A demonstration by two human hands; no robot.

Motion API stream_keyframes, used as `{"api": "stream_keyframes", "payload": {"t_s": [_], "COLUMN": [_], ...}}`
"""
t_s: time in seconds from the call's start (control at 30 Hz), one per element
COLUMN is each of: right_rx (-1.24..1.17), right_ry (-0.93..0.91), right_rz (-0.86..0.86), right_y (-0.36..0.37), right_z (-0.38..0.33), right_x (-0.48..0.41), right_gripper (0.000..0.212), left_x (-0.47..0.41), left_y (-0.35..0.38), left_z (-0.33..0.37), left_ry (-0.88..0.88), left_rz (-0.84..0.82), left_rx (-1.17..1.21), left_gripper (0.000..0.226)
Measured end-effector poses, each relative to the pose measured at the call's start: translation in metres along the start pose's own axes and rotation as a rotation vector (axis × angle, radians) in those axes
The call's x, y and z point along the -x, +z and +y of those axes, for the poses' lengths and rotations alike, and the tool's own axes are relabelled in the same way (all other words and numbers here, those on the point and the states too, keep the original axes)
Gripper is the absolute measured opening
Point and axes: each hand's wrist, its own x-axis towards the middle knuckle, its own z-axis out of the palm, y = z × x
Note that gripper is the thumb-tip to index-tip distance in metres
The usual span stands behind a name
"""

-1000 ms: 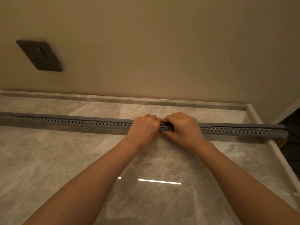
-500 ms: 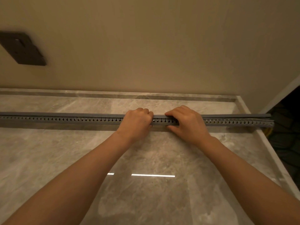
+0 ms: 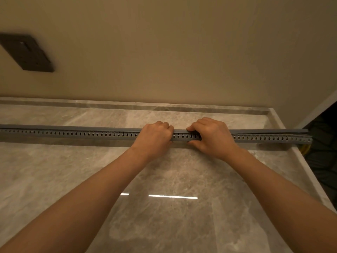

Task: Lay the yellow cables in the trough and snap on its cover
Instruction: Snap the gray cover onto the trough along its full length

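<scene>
Trough (image 3: 91, 133) lies lengthwise across the marble countertop (image 3: 73, 179), parallel to the wall, w/ its R end at the counter's R edge. Vs 1 sec ago, when the hands were knuckle to knuckle, a short stretch of slotted wall now shows btwn them. The right hand (image 3: 212, 136) has slid a bit toward the R end. The left hand (image 3: 155, 137) sits approx where it was. Both hands clamp the trough. Left fingers curl over the top in a fist. Right fingers hook over the cover (image 3: 109, 128) w/ the thumb pressed on the near side. Trough is grey, its near wall punched w/ a row of keyhole slots. Cover, a flat grey strip, sits flush along the L part. At the far R end a thin dark gap shows btwn it and the trough. Yellow cables (image 3: 304, 149) peek out below the R end, past the counter edge.
</scene>
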Motion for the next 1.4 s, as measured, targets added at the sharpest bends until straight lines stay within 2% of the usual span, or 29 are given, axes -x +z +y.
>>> {"api": "stream_keyframes", "payload": {"t_s": [0.27, 0.47, 0.73, 1.13, 1.4], "right_rx": [-0.018, -0.034, -0.085, 0.311, 0.337], "right_ry": [-0.003, 0.005, 0.032, 0.052, -0.017], "right_rz": [0.021, 0.031, -0.049, -0.246, -0.293], "right_y": [-0.001, -0.001, -0.004, -0.025, -0.026], "right_z": [0.000, 0.000, 0.002, 0.008, 0.009], "right_x": [-0.003, -0.001, 0.004, 0.004, -0.003], "right_gripper": [0.024, 0.024, 0.031, 0.030, 0.026], "left_x": [-0.003, -0.005, -0.010, -0.013, -0.013], "left_y": [-0.002, -0.010, -0.004, -0.003, -0.003], "left_z": [0.023, 0.029, 0.027, 0.027, 0.026], "left_ry": [0.032, 0.031, 0.026, 0.015, 0.010], "left_rz": [0.122, 0.093, 0.094, 0.051, 0.046], "left_rx": [0.121, 0.043, 0.039, 0.020, 0.029], "left_gripper": [0.022, 0.009, 0.023, 0.021, 0.020]}}
